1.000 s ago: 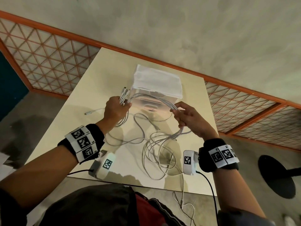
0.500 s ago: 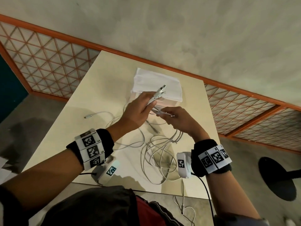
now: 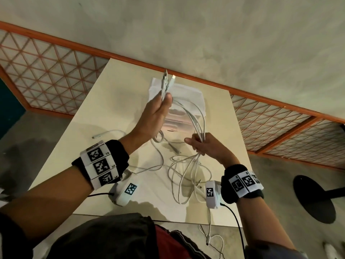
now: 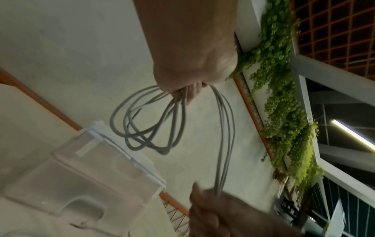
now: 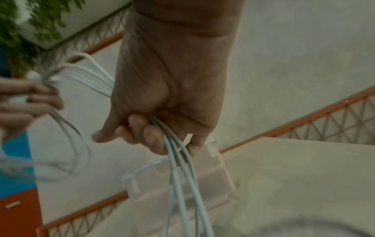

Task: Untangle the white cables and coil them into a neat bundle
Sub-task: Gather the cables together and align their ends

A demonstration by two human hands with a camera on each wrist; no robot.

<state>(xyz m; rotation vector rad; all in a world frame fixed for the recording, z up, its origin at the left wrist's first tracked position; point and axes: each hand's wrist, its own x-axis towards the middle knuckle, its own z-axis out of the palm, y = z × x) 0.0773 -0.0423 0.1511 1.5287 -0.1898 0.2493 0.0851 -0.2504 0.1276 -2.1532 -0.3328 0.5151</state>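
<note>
Several white cables (image 3: 198,118) arc between my two hands above the cream table (image 3: 115,101). My left hand (image 3: 158,111) is raised and grips them near their plug ends (image 3: 166,79), which stick up past the fingers. My right hand (image 3: 202,144) is lower and to the right, its fingers curled round the same strands (image 5: 178,162). Below the right hand the cables drop into loose tangled loops (image 3: 183,176) on the table. In the left wrist view short loops (image 4: 150,128) hang from the left hand (image 4: 186,93), and strands run down to the right hand (image 4: 215,206).
A clear plastic box with a white lid (image 3: 186,101) stands at the table's far side, just behind the hands. One loose cable end (image 3: 106,133) lies on the table to the left. Another cable (image 3: 212,238) hangs over the near edge. A black stool base (image 3: 313,199) stands on the floor at right.
My left hand has risen and moved away from me with the plug ends. My right hand has dropped lower and to the right, so a span of cable now stretches between them.
</note>
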